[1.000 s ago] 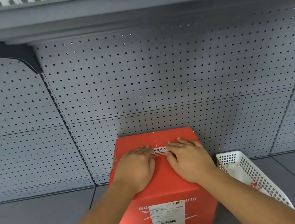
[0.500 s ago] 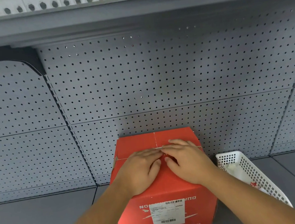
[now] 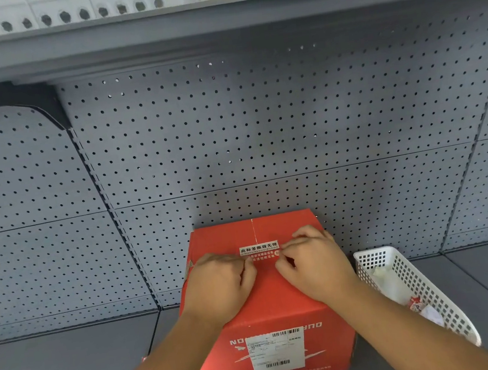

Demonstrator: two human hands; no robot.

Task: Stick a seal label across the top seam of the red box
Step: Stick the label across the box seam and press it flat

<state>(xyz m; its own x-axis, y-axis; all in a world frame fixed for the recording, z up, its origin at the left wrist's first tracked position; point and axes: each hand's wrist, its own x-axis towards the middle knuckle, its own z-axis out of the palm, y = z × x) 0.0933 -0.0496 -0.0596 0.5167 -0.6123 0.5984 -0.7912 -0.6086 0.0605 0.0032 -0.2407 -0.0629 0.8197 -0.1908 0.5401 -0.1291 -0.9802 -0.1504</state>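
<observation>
Here, a red box (image 3: 267, 297) stands on a grey shelf (image 3: 59, 364) against a perforated back panel (image 3: 260, 128), with a white seal label (image 3: 259, 248) lying flat across the top seam (image 3: 253, 229) near the middle of the lid. The left hand (image 3: 221, 288) and the right hand (image 3: 312, 265) rest on the lid at either end of the label, each with fingers loosely curled and fingertips pressing down at the label's edge, grasping nothing. A white perforated basket (image 3: 431, 291) stands just right of the box, tilted, holding scraps of paper, and a printed shipping label (image 3: 275, 353) covers part of the box's near face.
</observation>
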